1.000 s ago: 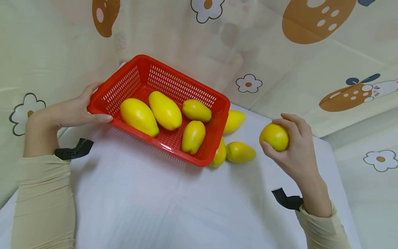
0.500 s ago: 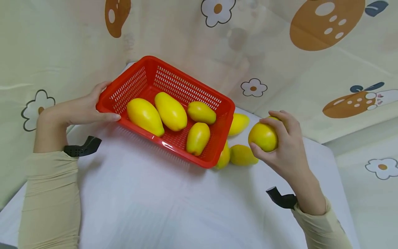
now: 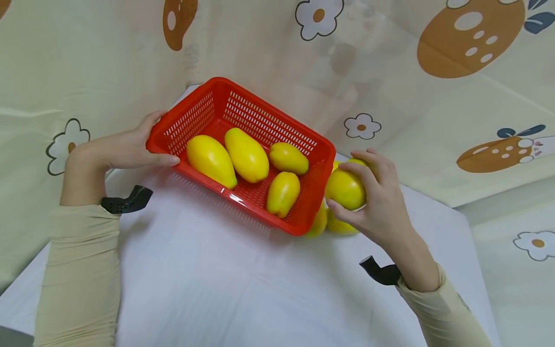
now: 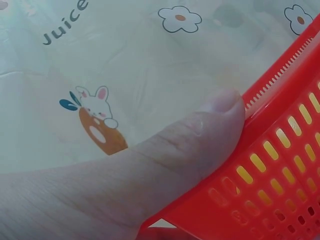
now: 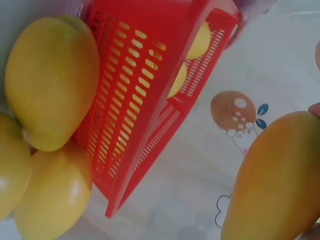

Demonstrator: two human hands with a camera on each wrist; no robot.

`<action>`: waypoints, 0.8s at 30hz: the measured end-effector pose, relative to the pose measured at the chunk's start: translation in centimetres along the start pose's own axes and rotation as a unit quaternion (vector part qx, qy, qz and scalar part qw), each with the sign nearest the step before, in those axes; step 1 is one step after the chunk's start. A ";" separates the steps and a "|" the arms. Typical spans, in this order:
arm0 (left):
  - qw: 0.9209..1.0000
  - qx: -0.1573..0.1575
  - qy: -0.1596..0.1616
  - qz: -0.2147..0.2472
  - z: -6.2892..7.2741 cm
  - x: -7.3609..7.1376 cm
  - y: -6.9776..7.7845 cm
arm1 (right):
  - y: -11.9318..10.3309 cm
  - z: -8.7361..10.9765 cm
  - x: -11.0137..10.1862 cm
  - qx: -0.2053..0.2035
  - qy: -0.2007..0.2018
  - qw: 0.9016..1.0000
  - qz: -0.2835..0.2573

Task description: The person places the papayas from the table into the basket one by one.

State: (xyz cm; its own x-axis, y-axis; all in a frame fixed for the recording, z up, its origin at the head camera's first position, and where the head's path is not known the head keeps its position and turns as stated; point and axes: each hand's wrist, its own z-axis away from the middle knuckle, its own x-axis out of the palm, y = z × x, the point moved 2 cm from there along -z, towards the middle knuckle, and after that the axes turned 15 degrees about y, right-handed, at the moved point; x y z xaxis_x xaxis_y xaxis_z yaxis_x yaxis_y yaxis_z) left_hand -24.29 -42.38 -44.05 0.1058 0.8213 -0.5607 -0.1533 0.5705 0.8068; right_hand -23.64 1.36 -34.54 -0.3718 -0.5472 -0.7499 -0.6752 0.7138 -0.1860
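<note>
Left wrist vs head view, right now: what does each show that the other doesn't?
Left wrist only: readable "Juice" lettering on the printed backdrop.
Head only: the right hand gripping a yellow fruit, plus loose fruits beside the red basket.
Both: the left hand with its thumb on the basket's rim, and flower prints on the backdrop.

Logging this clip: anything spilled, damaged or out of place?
Nothing clearly stands out; I see no damage. The left hand grips the red perforated plastic basket, and the right hand holds one oval yellow mango. Three loose yellow mangoes lie bunched beside the basket, which looks more like placement than a spill.
</note>
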 end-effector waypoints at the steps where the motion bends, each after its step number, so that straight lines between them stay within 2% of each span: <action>1: 1.000 0.001 -0.001 0.000 0.0 0.0 0.0 | -0.1 -0.1 0.2 -0.002 -0.003 1.000 0.001; 8: 1.000 0.006 -0.003 0.001 0.0 -0.2 0.1 | -0.6 -0.4 1.8 -0.003 -0.036 0.999 0.007; 17: 1.000 -0.014 -0.003 -0.001 -0.1 -0.2 -0.2 | -1.1 -0.9 4.4 -0.016 -0.077 0.997 0.006; 24: 1.000 -0.019 -0.002 -0.003 0.0 -0.1 0.0 | -1.1 -0.9 6.4 -0.031 -0.092 0.995 -0.008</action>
State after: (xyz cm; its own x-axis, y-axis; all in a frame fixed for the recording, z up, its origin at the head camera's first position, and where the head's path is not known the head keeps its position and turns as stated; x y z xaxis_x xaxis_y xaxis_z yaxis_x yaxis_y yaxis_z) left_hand -24.32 -42.49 -44.00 0.1113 0.8180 -0.5643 -0.1902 0.5749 0.7958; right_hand -25.84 -3.30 -38.56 -0.2418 -0.4650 -0.8517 -0.7200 0.6744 -0.1638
